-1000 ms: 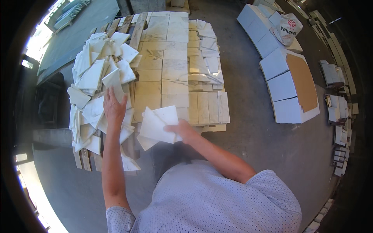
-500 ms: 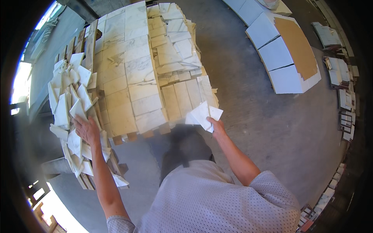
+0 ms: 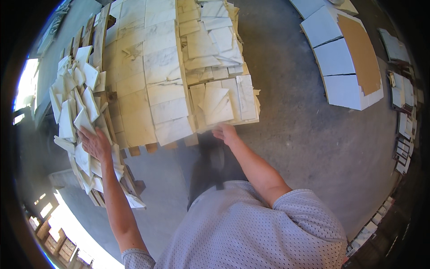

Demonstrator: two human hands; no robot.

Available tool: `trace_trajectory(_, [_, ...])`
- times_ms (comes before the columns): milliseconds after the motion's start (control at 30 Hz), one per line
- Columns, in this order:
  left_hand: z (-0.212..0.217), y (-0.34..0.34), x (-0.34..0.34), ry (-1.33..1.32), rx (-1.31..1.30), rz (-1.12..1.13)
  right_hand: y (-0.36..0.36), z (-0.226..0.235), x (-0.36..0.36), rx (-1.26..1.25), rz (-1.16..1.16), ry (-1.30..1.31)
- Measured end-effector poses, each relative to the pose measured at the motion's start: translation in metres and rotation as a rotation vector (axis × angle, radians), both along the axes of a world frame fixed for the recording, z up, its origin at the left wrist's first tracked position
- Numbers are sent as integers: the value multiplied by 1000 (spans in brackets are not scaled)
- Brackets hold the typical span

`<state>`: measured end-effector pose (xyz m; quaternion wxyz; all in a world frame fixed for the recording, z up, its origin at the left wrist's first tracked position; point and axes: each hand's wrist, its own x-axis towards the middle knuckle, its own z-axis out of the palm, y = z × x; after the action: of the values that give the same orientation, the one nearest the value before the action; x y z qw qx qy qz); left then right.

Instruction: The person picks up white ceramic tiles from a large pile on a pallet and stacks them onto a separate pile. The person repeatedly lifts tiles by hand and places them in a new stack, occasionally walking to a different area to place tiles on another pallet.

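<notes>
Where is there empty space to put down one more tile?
Bare concrete floor lies open between the stacked tile pallet and the flat white slabs at right. The loose tile heap under the left hand is crowded; so is the pallet corner by the right hand.

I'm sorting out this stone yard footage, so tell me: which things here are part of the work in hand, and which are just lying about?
In hand:
- left hand resting on the heap of loose white tiles
- right hand at the near edge of the stacked marble tiles
- wooden pallet under them

Lying about:
- white slabs with a brown board on the floor
- small pieces along the right wall
</notes>
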<state>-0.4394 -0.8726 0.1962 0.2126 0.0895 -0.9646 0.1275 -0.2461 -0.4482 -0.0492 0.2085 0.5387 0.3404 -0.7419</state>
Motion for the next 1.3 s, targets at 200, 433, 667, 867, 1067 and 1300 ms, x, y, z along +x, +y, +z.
trace_trajectory(200, [-2,-2,-1,16,-16,0,11,3,-9,986,417,100])
trace_trajectory(433, [-6,-6,-2,15,-3,2,39,4,-62,1183,765,110])
trace_trajectory(667, [-6,-6,-2,2,1,14,-4,2,-49,1390,760,239])
trace_trajectory(867, [-5,-4,-3,8,-30,16,26,15,-59,1288,1027,237])
trace_trajectory(1067, [-5,-3,-3,12,-32,22,27,12,-126,1313,730,218])
trace_trajectory(1300, [-3,-2,-3,19,-26,8,49,-6,-165,991,778,279])
